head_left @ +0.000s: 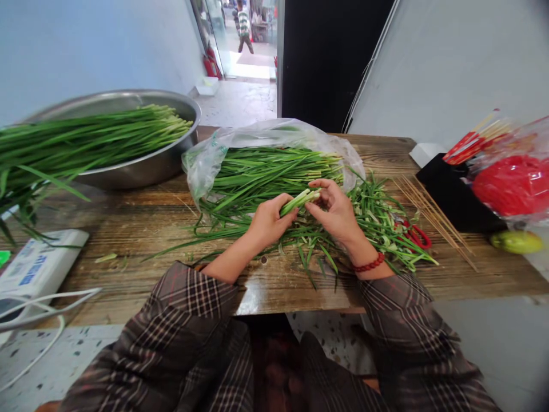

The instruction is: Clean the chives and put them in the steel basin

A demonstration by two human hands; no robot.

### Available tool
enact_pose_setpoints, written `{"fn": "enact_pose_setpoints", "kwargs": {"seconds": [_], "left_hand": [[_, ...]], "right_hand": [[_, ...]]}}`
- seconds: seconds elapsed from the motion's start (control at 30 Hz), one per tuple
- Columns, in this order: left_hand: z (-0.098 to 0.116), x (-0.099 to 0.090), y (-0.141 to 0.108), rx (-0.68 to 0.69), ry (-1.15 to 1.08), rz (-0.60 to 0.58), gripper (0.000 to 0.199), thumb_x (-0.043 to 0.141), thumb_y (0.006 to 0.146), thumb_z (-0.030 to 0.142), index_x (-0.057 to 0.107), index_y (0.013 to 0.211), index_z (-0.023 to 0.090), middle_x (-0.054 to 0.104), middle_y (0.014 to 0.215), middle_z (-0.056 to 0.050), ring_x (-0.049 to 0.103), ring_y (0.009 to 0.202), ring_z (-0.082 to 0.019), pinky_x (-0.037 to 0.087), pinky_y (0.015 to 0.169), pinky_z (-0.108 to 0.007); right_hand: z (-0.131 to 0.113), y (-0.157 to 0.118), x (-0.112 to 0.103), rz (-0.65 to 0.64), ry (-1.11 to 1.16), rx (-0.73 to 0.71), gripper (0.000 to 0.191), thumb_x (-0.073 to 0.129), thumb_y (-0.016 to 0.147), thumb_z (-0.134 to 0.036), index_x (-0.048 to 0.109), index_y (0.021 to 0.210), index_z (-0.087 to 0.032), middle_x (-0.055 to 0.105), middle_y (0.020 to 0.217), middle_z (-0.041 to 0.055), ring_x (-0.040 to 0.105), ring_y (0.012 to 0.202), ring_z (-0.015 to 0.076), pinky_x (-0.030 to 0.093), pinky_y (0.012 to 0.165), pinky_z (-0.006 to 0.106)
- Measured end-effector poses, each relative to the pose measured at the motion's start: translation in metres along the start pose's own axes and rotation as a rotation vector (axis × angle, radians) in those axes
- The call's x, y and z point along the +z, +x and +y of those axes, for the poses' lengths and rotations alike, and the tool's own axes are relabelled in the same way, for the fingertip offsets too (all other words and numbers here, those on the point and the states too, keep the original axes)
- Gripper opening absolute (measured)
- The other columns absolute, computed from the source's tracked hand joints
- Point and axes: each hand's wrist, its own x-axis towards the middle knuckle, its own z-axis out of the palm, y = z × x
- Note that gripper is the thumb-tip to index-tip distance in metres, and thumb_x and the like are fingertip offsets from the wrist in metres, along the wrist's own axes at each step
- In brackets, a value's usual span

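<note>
My left hand [273, 220] is closed around a small bunch of garlic chives [301, 200], their pale ends pointing right. My right hand [334, 209], with a red bracelet at the wrist, is at those pale ends. Its thumb and index finger are apart, curved below and above the tips; whether they touch is hard to see. Just beyond both hands, a larger pile of garlic chives [270, 171] lies on an open clear plastic bag [206, 169]. Loose trimmed leaves [377, 220] are heaped under and right of my right hand.
A metal basin [141, 171] heaped with long chives stands at the back left. Red-handled scissors [418, 236] lie among the scraps, near thin wooden sticks [433, 214]. On the right is a black box [454, 200]; on the left, a white box [47, 263] with cables.
</note>
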Motion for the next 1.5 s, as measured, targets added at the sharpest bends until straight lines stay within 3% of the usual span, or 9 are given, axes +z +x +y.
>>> {"fn": "enact_pose_setpoints", "kwargs": {"seconds": [0.17, 0.37, 0.53, 0.77, 0.83, 0.9, 1.03, 1.23, 1.5], "left_hand": [[0.0, -0.001, 0.002, 0.009, 0.05, 0.06, 0.016, 0.053, 0.085, 0.031, 0.055, 0.077, 0.017, 0.052, 0.068, 0.004, 0.046, 0.065, -0.011, 0.035, 0.063, -0.023], [-0.002, 0.001, 0.003, 0.018, 0.136, 0.101, 0.019, 0.055, 0.085, 0.031, 0.052, 0.072, 0.018, 0.051, 0.067, 0.003, 0.047, 0.066, -0.013, 0.034, 0.064, -0.025], [-0.004, 0.004, 0.001, 0.048, 0.223, 0.141, 0.018, 0.055, 0.085, 0.032, 0.052, 0.073, 0.018, 0.053, 0.07, 0.002, 0.048, 0.068, -0.014, 0.034, 0.065, -0.026], [-0.006, 0.001, 0.001, 0.037, 0.246, 0.148, 0.018, 0.055, 0.086, 0.031, 0.052, 0.072, 0.019, 0.054, 0.07, 0.001, 0.05, 0.069, -0.015, 0.035, 0.066, -0.026], [-0.007, 0.001, 0.001, 0.034, 0.249, 0.142, 0.017, 0.055, 0.086, 0.03, 0.053, 0.073, 0.019, 0.055, 0.071, 0.001, 0.05, 0.069, -0.015, 0.036, 0.065, -0.026], [-0.008, 0.001, -0.001, 0.044, 0.247, 0.13, 0.015, 0.055, 0.087, 0.03, 0.056, 0.077, 0.019, 0.058, 0.073, 0.001, 0.052, 0.07, -0.015, 0.037, 0.066, -0.026], [-0.011, 0.001, -0.004, 0.077, 0.249, 0.135, 0.012, 0.054, 0.089, 0.029, 0.059, 0.084, 0.02, 0.062, 0.079, 0.0, 0.055, 0.074, -0.015, 0.038, 0.067, -0.026], [-0.004, -0.002, -0.007, 0.123, 0.237, 0.163, 0.011, 0.052, 0.089, 0.027, 0.059, 0.085, 0.02, 0.062, 0.078, -0.001, 0.055, 0.073, -0.015, 0.038, 0.066, -0.026], [0.009, 0.003, -0.008, 0.054, 0.21, 0.134, 0.017, 0.052, 0.088, 0.03, 0.053, 0.075, 0.021, 0.057, 0.07, 0.003, 0.051, 0.066, -0.014, 0.036, 0.061, -0.025]], "right_hand": [[-0.004, -0.001, -0.001, -0.011, -0.06, 0.006, 0.015, 0.066, 0.075, -0.023, 0.058, 0.087, -0.021, 0.063, 0.077, -0.0023, 0.058, 0.067, 0.0119, 0.046, 0.065, 0.027], [-0.003, 0.0, 0.0, 0.035, -0.125, 0.061, 0.011, 0.068, 0.074, -0.028, 0.063, 0.076, -0.018, 0.066, 0.075, -0.0007, 0.057, 0.063, 0.0108, 0.045, 0.063, 0.026], [0.01, 0.004, 0.002, 0.242, 0.021, 0.18, 0.013, 0.066, 0.074, -0.03, 0.061, 0.076, -0.018, 0.062, 0.066, -0.0019, 0.054, 0.058, 0.0103, 0.043, 0.058, 0.025], [0.011, 0.01, -0.014, 0.494, 0.097, 0.166, 0.016, 0.06, 0.081, -0.036, 0.056, 0.079, -0.021, 0.061, 0.064, -0.0027, 0.055, 0.057, 0.0112, 0.045, 0.055, 0.024], [0.007, 0.008, -0.017, 0.412, 0.001, 0.126, 0.027, 0.052, 0.089, -0.043, 0.059, 0.077, -0.02, 0.061, 0.065, -0.0006, 0.056, 0.06, 0.0123, 0.045, 0.058, 0.025], [0.002, 0.005, -0.015, 0.227, -0.161, 0.01, 0.032, 0.05, 0.091, -0.045, 0.064, 0.077, -0.02, 0.065, 0.074, 0.0025, 0.059, 0.069, 0.0141, 0.046, 0.065, 0.028], [-0.003, 0.001, -0.006, -0.04, -0.36, -0.188, 0.019, 0.063, 0.085, -0.038, 0.069, 0.079, -0.02, 0.066, 0.075, 0.0031, 0.058, 0.073, 0.0161, 0.045, 0.069, 0.029], [0.0, 0.0, 0.004, 0.077, -0.181, -0.2, 0.019, 0.06, 0.086, -0.033, 0.068, 0.075, -0.021, 0.066, 0.074, 0.0021, 0.058, 0.072, 0.0154, 0.044, 0.068, 0.029], [0.002, 0.0, 0.01, 0.303, 0.196, 0.119, 0.022, 0.067, 0.079, -0.041, 0.069, 0.073, -0.019, 0.063, 0.065, -0.0019, 0.052, 0.061, 0.0119, 0.043, 0.06, 0.025]]}}
